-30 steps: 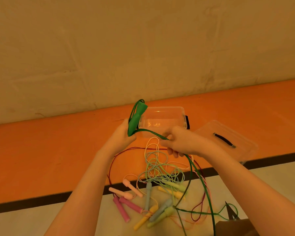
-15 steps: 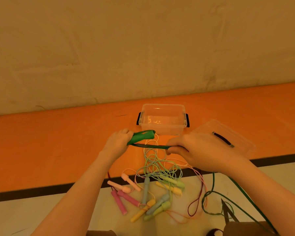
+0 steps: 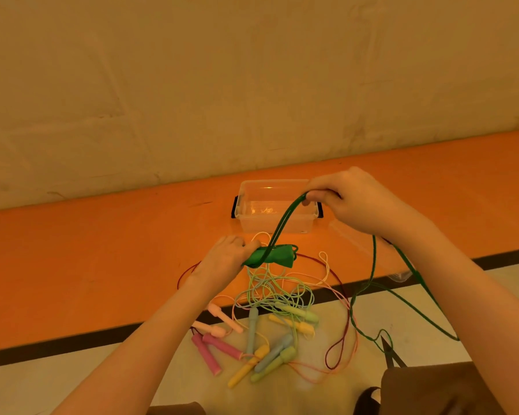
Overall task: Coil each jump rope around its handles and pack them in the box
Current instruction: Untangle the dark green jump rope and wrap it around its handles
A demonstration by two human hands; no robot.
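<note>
Raised since half a second ago: right hand [image 3: 363, 202], pinching green rope [image 3: 277, 227] at one o'clock of left hand [image 3: 225, 259], gripping green handles [image 3: 271, 256]. Box [image 3: 244, 202] at twelve, unpacked. Five ropes [image 3: 270, 330] uncoiled at six.

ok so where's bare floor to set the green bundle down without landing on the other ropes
Bare orange floor lies left of the left hand and of the clear box, up to the wall. The pale floor left of the pink handles is also bare. It is crowded in front of the box, where the loose ropes and handles pile up.
</note>
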